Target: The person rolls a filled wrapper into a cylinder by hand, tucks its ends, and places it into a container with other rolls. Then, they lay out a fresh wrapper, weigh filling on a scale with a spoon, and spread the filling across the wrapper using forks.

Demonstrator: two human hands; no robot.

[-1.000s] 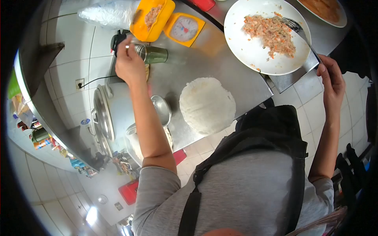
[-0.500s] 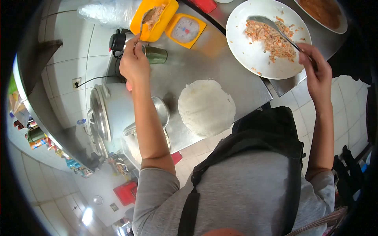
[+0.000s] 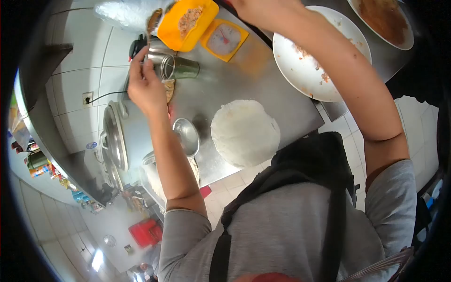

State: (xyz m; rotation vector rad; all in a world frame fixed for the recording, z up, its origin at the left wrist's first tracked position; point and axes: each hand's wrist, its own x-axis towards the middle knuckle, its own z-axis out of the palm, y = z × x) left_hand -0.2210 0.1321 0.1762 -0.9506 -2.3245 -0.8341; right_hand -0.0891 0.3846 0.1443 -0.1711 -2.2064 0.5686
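The left hand (image 3: 145,89) grips a spoon (image 3: 154,19) by its handle, the bowl beside a yellow tray (image 3: 170,36) just beyond the fingertips. The right hand (image 3: 257,9) is cut off by the upper edge of view; whether it grasps anything cannot be determined. Work is judged partway along: a portion of mince (image 3: 190,21) lies in the yellow tray, ahead and to the right of the left hand. Scraps of similar mince lie on a white plate (image 3: 293,58), nearer the body than the right hand; the right forearm covers much of it, so the quantity left there is uncertain. A round white sheet (image 3: 245,134), possibly several stacked, lies flat and unfolded to the right of the left hand and closer to the body. Markings: a yellow scale (image 3: 224,40), right of the left hand, has a dial with illegible figures. A blue wall sticker (image 3: 91,145), left of the left forearm, and shelf packets (image 3: 41,170) farther left carry no readable wording or brand.
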